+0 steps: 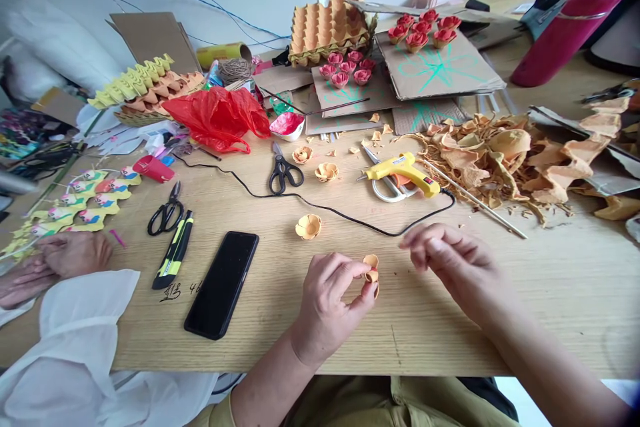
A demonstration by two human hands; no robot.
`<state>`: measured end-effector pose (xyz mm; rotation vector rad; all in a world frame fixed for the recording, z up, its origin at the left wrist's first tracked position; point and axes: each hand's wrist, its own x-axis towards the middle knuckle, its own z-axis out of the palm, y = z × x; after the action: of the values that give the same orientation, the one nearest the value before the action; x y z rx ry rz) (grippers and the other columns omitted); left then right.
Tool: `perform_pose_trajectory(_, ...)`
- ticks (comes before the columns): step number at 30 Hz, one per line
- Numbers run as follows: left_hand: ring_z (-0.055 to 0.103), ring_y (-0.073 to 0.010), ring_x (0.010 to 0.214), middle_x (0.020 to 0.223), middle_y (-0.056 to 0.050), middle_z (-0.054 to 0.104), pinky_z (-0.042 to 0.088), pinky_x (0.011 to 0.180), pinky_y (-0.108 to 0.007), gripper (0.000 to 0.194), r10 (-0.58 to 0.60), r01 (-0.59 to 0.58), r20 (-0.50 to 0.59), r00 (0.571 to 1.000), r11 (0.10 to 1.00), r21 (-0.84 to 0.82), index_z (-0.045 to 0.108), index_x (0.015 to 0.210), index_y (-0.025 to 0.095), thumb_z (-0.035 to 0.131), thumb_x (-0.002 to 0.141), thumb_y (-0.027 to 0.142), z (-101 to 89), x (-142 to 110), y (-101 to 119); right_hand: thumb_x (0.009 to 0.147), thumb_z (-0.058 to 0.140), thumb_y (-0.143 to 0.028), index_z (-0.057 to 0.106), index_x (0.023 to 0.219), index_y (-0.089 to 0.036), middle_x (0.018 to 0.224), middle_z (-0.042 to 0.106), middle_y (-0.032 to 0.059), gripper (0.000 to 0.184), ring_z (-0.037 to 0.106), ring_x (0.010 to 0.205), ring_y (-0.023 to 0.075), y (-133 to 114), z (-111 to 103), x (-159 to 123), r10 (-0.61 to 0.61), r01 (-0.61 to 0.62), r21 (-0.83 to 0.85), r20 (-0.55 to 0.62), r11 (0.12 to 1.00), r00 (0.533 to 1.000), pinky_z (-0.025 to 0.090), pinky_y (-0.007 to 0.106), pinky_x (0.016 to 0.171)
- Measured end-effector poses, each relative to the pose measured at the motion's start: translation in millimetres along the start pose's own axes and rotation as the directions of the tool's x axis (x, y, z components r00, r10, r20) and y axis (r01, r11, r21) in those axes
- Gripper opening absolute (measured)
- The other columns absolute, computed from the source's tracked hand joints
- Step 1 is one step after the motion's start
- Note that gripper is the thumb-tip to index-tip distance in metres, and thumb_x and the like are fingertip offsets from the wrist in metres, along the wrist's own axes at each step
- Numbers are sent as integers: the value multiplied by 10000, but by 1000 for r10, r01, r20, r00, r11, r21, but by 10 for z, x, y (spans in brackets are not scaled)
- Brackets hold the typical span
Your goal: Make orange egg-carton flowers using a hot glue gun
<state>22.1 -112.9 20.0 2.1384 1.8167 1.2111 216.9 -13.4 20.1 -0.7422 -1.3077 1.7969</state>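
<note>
My left hand (333, 300) pinches a small orange egg-carton flower (371, 267) between thumb and fingertips, just above the table. To its right, my right hand (455, 263) hangs with curled fingers, thumb against the forefinger and slightly blurred; whether something tiny sits in that pinch I cannot make out. Beyond my hands lies a pale orange paper flower (309, 227), with two more, one flower (327, 172) and another flower (303, 155), farther back. A yellow hot glue gun (400, 172) rests on white-handled scissors (390, 192), its black cord looping across the table.
A phone (223, 285), utility knife (174, 250) and black scissors (285, 172) lie left of centre. Torn carton scraps (480, 153) heap at right beside a stick (480, 203). Red flowers (423, 28) stand on cardboard (440, 70) behind. Another person's hands (75, 255) rest at far left.
</note>
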Motion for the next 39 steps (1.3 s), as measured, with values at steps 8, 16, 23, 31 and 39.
perform_pose_trajectory(8, 639, -155, 759, 795, 7, 695, 474, 793, -322, 161, -8, 8, -31, 999, 1000, -2, 660, 923, 221, 677, 847, 81, -10, -5, 9, 990, 571, -294, 695, 1074, -207, 837, 693, 32, 173, 633, 724, 159, 37, 210, -28, 59, 54, -557, 182, 829, 982, 489, 274, 651)
perform_pose_trajectory(16, 634, -153, 761, 827, 5, 698, 464, 783, -321, 174, -41, 42, -40, 998, 999, 11, 635, 913, 222, 676, 843, 68, -12, -2, -14, 996, 610, -383, 396, 626, -211, 600, 325, -56, 460, 308, 557, 112, 33, -10, -82, -241, 189, -306, -140, 933, 960, 268, 285, 534)
perform_pose_trajectory(23, 615, -148, 736, 827, 12, 696, 463, 784, -320, 183, -83, 84, -49, 995, 996, 9, 629, 922, 222, 672, 839, 64, -3, -4, -34, 933, 706, -239, 479, 667, -211, 579, 382, -66, 351, 331, 503, 93, -123, -35, 4, -255, 300, 109, -307, 948, 917, 277, 272, 507)
perform_pose_trajectory(31, 571, -137, 671, 804, 13, 678, 482, 736, -305, 126, -99, 104, -96, 990, 993, 46, 643, 936, 218, 669, 880, 109, -37, 14, -46, 962, 679, -362, 692, 913, -272, 486, 467, -64, 103, 443, 458, 132, -126, -95, -56, -193, 195, -29, -346, 980, 918, 392, 306, 510)
perform_pose_trajectory(39, 641, -156, 751, 836, 0, 710, 496, 784, -318, 162, -57, 57, -81, 995, 998, 10, 641, 936, 224, 681, 857, 89, -25, 4, -17, 902, 745, -414, 614, 1300, -284, 1213, 732, 88, 439, 716, 974, 222, 56, 26, -27, 38, -35, -207, 12, 978, 999, 576, 379, 874)
